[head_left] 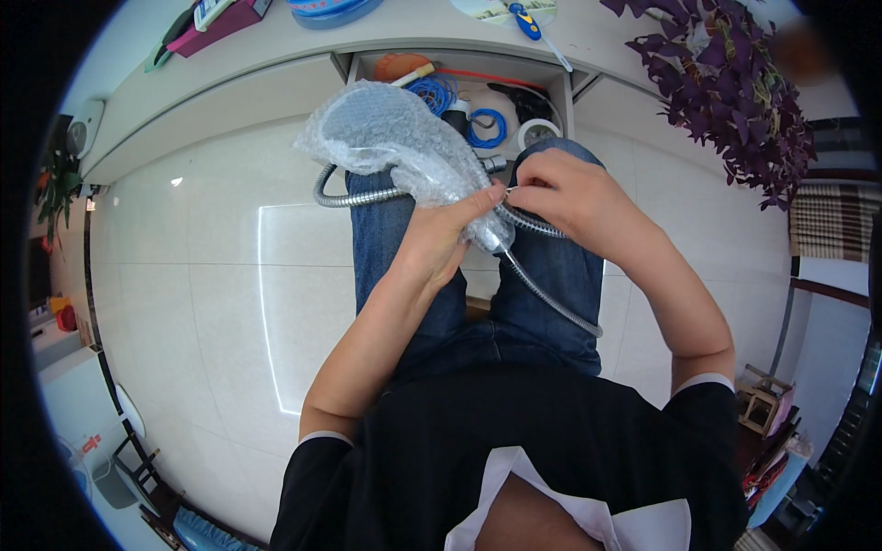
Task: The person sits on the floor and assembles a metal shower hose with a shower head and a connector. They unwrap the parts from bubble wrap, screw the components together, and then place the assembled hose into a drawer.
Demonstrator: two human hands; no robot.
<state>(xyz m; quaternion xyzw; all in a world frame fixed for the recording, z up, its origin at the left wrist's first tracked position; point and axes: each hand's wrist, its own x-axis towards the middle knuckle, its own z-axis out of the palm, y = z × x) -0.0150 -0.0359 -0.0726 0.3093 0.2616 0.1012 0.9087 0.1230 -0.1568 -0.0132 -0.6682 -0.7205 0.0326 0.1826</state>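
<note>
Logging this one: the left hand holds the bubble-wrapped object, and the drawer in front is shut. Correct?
Not quite: the head view shows the drawer open, with blue coils inside. The left hand does hold the bubble-wrapped object.

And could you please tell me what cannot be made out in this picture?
In the head view:
The surface of the thing inside the bubble wrap: blurred by the wrap's cloudy layers.
What, if anything, the right hand pinches: covered by the hand itself.
The far side of the round blue thing: cut off by the top edge.
</note>
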